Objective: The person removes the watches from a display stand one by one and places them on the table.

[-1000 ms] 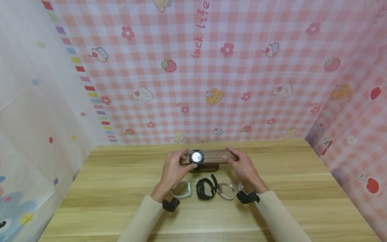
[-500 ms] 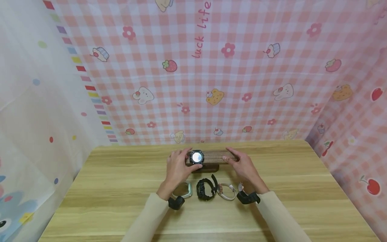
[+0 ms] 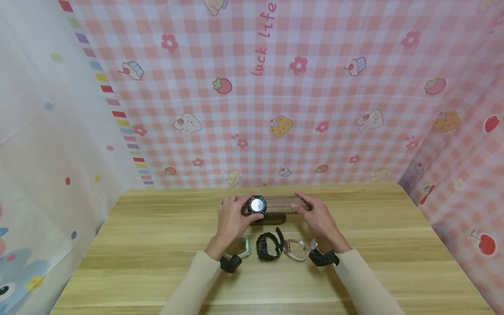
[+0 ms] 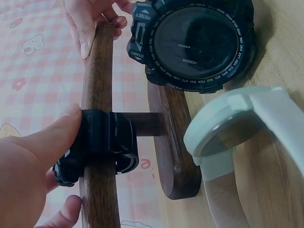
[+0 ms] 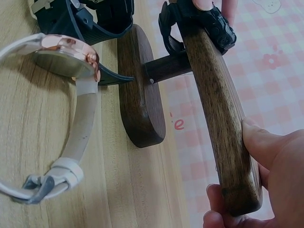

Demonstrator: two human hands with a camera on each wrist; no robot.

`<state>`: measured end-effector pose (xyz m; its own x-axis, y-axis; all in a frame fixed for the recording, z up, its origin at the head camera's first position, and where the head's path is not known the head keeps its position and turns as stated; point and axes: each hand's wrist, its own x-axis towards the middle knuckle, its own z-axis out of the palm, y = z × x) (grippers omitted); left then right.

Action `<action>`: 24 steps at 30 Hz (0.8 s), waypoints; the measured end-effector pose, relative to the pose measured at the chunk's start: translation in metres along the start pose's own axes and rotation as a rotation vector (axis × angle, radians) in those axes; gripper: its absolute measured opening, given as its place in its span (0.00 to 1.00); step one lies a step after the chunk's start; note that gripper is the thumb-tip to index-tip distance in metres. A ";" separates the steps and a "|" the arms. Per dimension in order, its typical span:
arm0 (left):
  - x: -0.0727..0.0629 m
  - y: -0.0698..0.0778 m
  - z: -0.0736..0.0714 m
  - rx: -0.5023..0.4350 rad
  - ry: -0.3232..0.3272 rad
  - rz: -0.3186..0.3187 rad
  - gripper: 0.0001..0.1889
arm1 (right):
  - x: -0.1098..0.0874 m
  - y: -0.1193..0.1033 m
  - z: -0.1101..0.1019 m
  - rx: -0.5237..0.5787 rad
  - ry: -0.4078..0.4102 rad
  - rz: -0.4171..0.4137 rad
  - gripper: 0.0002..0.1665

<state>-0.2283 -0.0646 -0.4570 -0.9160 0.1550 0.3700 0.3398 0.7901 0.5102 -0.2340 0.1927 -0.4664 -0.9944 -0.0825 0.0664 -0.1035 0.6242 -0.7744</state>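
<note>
A dark wooden watch stand [image 3: 280,204] with a crossbar on a post stands near the table's back edge. A black watch [image 3: 257,204] with a round bright face is strapped around the bar, left of the post. My left hand [image 3: 230,218] pinches this watch between thumb and fingers; in the left wrist view the thumb [image 4: 57,135] lies against the watch's edge. At the bar's other end my right hand [image 3: 315,214] grips the wood, thumb in front. The right wrist view shows its fingertips [image 5: 216,202] curled under the bar's end.
In front of the stand is a row of watches: a mint-green one [image 3: 246,247] partly behind my left wrist, a black digital one [image 3: 267,246], a white-strapped rose-gold one [image 3: 296,249], and another [image 3: 313,243] by my right wrist. A checked cloth [image 3: 252,109] hangs behind.
My left hand has shifted right along the bar and closer around the black watch. The watch holds its place on the bar, and the right hand stays at the bar's end.
</note>
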 end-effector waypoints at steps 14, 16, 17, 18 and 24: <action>-0.002 -0.008 -0.004 -0.109 0.017 0.000 0.35 | -0.001 0.001 0.001 -0.032 0.004 -0.006 0.33; -0.002 -0.010 -0.005 -0.118 0.017 -0.003 0.35 | -0.001 0.001 0.001 -0.028 0.003 -0.006 0.33; -0.002 -0.011 -0.006 -0.122 0.018 -0.003 0.34 | -0.001 0.001 0.001 -0.030 0.004 -0.006 0.33; -0.002 -0.013 -0.006 -0.127 0.018 -0.004 0.34 | -0.001 0.001 0.001 -0.032 0.005 -0.007 0.33; -0.003 -0.017 -0.011 -0.200 -0.011 -0.037 0.35 | 0.000 0.001 0.000 -0.026 0.000 0.002 0.33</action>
<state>-0.2290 -0.0853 -0.4584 -0.9307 0.1350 0.3401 0.3400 0.6624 0.6676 -0.2339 0.1929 -0.4669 -0.9946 -0.0812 0.0644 -0.1016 0.6447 -0.7576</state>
